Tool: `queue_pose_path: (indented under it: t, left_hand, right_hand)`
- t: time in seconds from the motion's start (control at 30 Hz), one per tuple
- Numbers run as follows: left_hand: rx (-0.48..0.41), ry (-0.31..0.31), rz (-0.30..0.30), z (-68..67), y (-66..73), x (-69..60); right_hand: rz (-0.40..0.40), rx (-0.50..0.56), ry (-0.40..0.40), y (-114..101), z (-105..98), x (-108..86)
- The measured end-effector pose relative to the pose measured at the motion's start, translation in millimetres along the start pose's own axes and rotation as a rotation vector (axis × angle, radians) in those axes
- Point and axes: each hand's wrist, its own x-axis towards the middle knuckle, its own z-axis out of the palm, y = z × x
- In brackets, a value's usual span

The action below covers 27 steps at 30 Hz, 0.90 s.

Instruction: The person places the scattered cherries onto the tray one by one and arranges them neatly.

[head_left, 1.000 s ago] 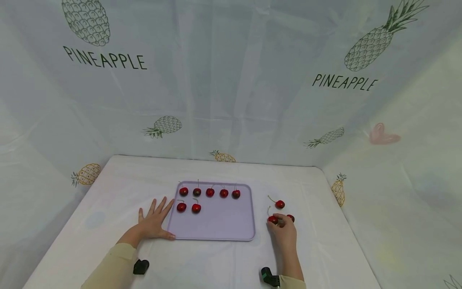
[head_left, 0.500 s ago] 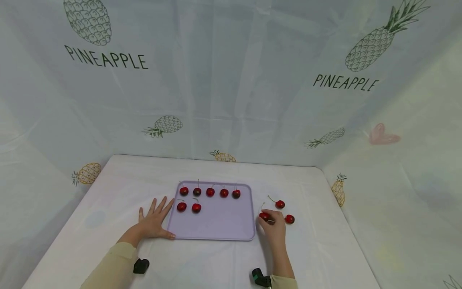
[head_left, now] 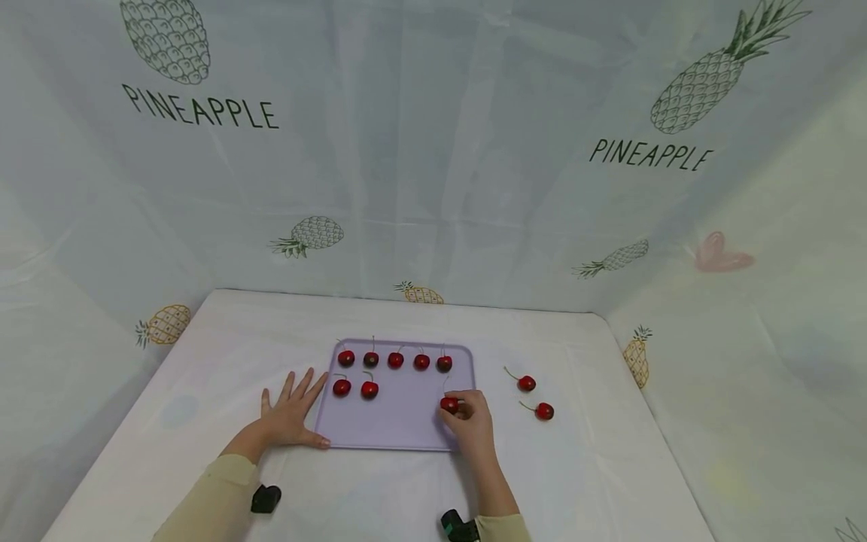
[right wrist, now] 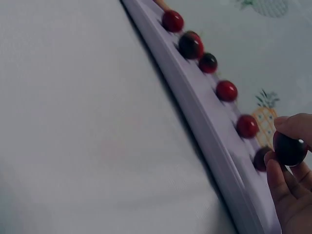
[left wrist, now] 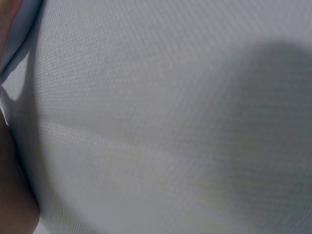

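Observation:
Between thumb and fingers my right hand (head_left: 472, 424) pinches a red cherry (head_left: 449, 405) over the right part of a lilac tray (head_left: 400, 429); the right wrist view shows the held cherry (right wrist: 289, 148) dark and round. Spread flat on the table, my left hand (head_left: 287, 418) touches the tray's left edge with its thumb and fingertip. Across the back of the tray runs a row of several cherries (head_left: 396, 360). Two more cherries (head_left: 369, 390) sit in front of it at the left. In the left wrist view, little but white cloth and a sliver of hand shows.
Two cherries with stems lie on the white table (head_left: 596, 452) right of the tray, one cherry (head_left: 526, 383) behind the other cherry (head_left: 544, 411). A pineapple-print curtain (head_left: 433, 165) rises behind the table and along both sides. Black wrist devices (head_left: 266, 498) sit by both forearms.
My right hand has carried the pinched cherry leftward from the table's right side to above the tray. The left hand stays where it was.

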Motion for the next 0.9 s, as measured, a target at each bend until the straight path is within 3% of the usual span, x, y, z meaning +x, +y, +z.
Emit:
queue_pose_path:
  t: [0.2, 0.4, 0.57, 0.9]
  left_hand:
    - [0.022, -0.004, -0.009, 5.9, -3.9, 3.1]
    - [0.001, -0.006, -0.012, 8.3, -7.4, 5.0]
    - [0.0, -0.001, -0.005, 7.3, -7.6, 5.1]
    - [-0.029, 0.008, 0.001, 7.5, -7.0, 3.3]
  right_hand:
    - [-0.023, 0.061, -0.053, -3, 23, -2.0]
    - [-0.028, 0.125, -0.122, -23, 33, -8.3]
    - [-0.004, 0.137, -0.113, -5, 53, 0.1]
    - [-0.002, 0.085, -0.12, -9, 75, 5.3]
